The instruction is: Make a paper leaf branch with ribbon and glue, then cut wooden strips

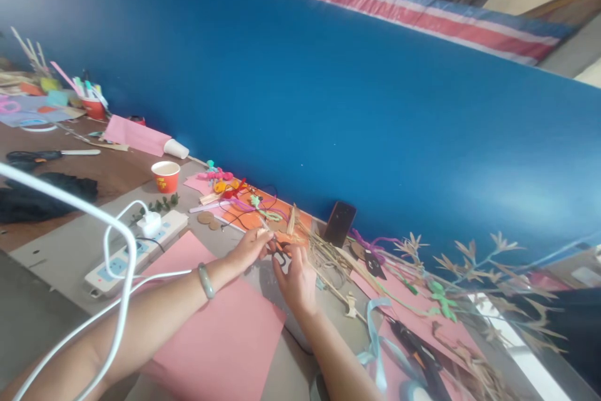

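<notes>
Both of my hands meet over the middle of the table, past the far edge of a large pink sheet [220, 332]. My left hand [251, 248], with a pale green bangle on its wrist, is closed in a pinch; what it holds is too small to name. My right hand [297, 276] has its fingers curled on the black and orange handles of scissors [280, 252]. The scissors lie between the two hands, partly hidden by the fingers. Behind them is an orange sheet [300, 226] with coloured craft pieces.
A white power strip [136, 254] and red paper cup [166, 179] stand left. A white cable [130, 263] crosses the left foreground. A phone [340, 224] leans against the blue partition [328, 88]. Dried stems, blue ribbon [374, 332] and a glue gun [422, 360] lie right.
</notes>
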Tool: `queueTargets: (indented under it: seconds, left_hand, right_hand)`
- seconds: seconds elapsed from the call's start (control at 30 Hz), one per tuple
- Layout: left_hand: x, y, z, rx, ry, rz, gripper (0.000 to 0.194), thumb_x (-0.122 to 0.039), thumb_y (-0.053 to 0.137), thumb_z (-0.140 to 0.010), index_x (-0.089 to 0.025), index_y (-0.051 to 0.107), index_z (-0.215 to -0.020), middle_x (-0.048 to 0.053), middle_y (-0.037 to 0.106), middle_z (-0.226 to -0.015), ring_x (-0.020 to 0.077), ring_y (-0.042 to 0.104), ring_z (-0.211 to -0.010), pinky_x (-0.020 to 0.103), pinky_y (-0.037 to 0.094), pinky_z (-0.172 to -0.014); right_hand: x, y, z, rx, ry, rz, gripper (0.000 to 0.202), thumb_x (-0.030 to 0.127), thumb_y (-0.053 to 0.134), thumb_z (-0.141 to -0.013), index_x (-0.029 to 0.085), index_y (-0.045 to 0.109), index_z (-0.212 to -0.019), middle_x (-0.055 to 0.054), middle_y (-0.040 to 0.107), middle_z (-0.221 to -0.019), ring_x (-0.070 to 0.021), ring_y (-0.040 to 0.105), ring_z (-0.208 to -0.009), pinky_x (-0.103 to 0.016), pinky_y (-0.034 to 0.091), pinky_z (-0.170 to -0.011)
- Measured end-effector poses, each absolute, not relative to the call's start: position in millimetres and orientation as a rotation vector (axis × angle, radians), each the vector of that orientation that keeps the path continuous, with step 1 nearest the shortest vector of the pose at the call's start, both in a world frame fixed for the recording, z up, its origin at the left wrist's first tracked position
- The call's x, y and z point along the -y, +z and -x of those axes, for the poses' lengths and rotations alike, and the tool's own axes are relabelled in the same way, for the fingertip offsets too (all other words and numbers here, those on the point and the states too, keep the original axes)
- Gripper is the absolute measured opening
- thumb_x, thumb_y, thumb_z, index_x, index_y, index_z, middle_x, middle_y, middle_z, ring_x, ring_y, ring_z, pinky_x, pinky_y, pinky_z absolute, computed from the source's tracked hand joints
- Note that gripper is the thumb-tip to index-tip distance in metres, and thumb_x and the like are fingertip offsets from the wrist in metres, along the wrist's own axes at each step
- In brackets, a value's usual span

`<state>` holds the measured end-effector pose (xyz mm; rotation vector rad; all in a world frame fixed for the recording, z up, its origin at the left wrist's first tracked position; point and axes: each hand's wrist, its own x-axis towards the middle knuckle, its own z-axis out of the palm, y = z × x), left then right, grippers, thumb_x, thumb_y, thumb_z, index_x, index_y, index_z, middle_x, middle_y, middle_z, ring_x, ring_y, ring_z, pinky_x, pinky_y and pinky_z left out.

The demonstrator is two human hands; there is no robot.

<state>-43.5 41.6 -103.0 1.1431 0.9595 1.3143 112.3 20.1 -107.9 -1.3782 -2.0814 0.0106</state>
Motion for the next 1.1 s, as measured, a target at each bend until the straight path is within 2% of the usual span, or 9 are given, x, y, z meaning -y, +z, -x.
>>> queueTargets:
  seconds: [0.13, 0.3, 0.5, 0.63, 0.7, 0.77, 0.93, 1.03, 1.1]
  left_hand:
    - [-38, -99, 41, -0.904, 1.277, -1.121, 0.036, -0.048, 0.054, -0.081, -0.014, 0.06, -0.071, -0.001, 0.055, -0.059, 0.0072, 0.042, -0.046, 0.022, 0.04, -0.054]
    - [-40, -97, 41, -0.79, 1.17, -0.895, 0.037, -0.052, 0.055, -0.08, -0.015, 0.058, -0.073, -0.002, 0.053, -0.061, 0.007, 0.044, -0.046, 0.024, 0.044, -0.057]
    - [-46, -99, 45, -0.771, 1.125, -0.584, 0.046, -0.06, 0.049, -0.08, -0.017, 0.059, -0.091, -0.002, 0.053, -0.066, 0.0074, 0.045, -0.045, 0.028, 0.051, -0.057]
    - [-46, -101, 46, -0.874, 1.106, -0.608, 0.024, -0.033, 0.061, -0.074, -0.017, 0.056, -0.091, 0.001, 0.058, -0.072, 0.011, 0.054, -0.054, 0.028, 0.051, -0.056]
    - [-46, -103, 45, -0.929, 1.102, -0.667, 0.023, -0.017, 0.062, -0.065, -0.017, 0.056, -0.088, 0.0, 0.058, -0.071, 0.0112, 0.056, -0.057, 0.028, 0.052, -0.06]
    - [-46, -106, 45, -0.955, 1.103, -0.739, 0.024, -0.012, 0.06, -0.061, -0.016, 0.056, -0.085, 0.0, 0.059, -0.071, 0.0116, 0.058, -0.061, 0.027, 0.051, -0.063]
    - [-48, -116, 47, -1.032, 1.139, -1.171, 0.028, -0.022, 0.072, -0.061, -0.015, 0.063, -0.086, 0.004, 0.066, -0.082, 0.0152, 0.062, -0.071, 0.024, 0.047, -0.063]
    - [-46, -114, 48, -1.131, 1.228, -1.38, 0.041, -0.03, 0.075, -0.064, -0.018, 0.067, -0.103, 0.007, 0.069, -0.096, 0.0203, 0.062, -0.089, 0.027, 0.048, -0.075]
    - [-44, -109, 49, -1.145, 1.31, -1.467, 0.033, -0.033, 0.068, -0.072, -0.019, 0.069, -0.102, 0.008, 0.069, -0.102, 0.0216, 0.061, -0.097, 0.028, 0.046, -0.082]
  right_hand:
    - [-19, -108, -115, 2.025, 0.181, 1.433, 0.038, 0.038, 0.059, -0.076, 0.022, 0.052, -0.11, -0.006, 0.069, -0.096, -0.0188, 0.065, -0.073, -0.027, 0.045, -0.064]
    - [-23, -107, -117, 1.807, 0.487, 1.451, 0.03, 0.035, 0.061, -0.071, 0.023, 0.049, -0.096, -0.001, 0.067, -0.081, -0.0183, 0.063, -0.067, -0.027, 0.043, -0.06]
    - [-32, -102, -121, 1.571, 0.826, 1.409, 0.028, 0.033, 0.062, -0.067, 0.022, 0.049, -0.089, 0.002, 0.061, -0.067, -0.0142, 0.054, -0.054, -0.025, 0.039, -0.053]
    - [-32, -99, -121, 1.28, 1.091, 1.297, 0.026, 0.028, 0.06, -0.067, 0.021, 0.049, -0.09, 0.006, 0.053, -0.059, -0.0088, 0.04, -0.044, -0.021, 0.029, -0.044]
    - [-31, -98, -121, 1.205, 1.137, 1.269, 0.024, 0.027, 0.062, -0.067, 0.02, 0.051, -0.086, 0.007, 0.051, -0.057, -0.0071, 0.035, -0.042, -0.021, 0.024, -0.042]
    - [-30, -97, -120, 1.163, 1.194, 1.254, 0.023, 0.029, 0.064, -0.067, 0.019, 0.052, -0.083, 0.007, 0.049, -0.055, -0.0062, 0.032, -0.042, -0.02, 0.019, -0.04]
    - [-31, -96, -119, 1.111, 1.399, 1.161, 0.025, 0.037, 0.069, -0.068, 0.016, 0.056, -0.074, 0.006, 0.045, -0.054, -0.0046, 0.027, -0.041, -0.022, 0.013, -0.039]
    - [-34, -96, -121, 1.035, 1.525, 1.088, 0.028, 0.036, 0.074, -0.065, 0.015, 0.059, -0.075, 0.008, 0.041, -0.054, -0.0035, 0.024, -0.042, -0.021, 0.011, -0.039]
    - [-34, -96, -122, 1.006, 1.584, 1.063, 0.027, 0.035, 0.076, -0.065, 0.015, 0.059, -0.074, 0.008, 0.038, -0.053, -0.003, 0.022, -0.042, -0.021, 0.01, -0.039]
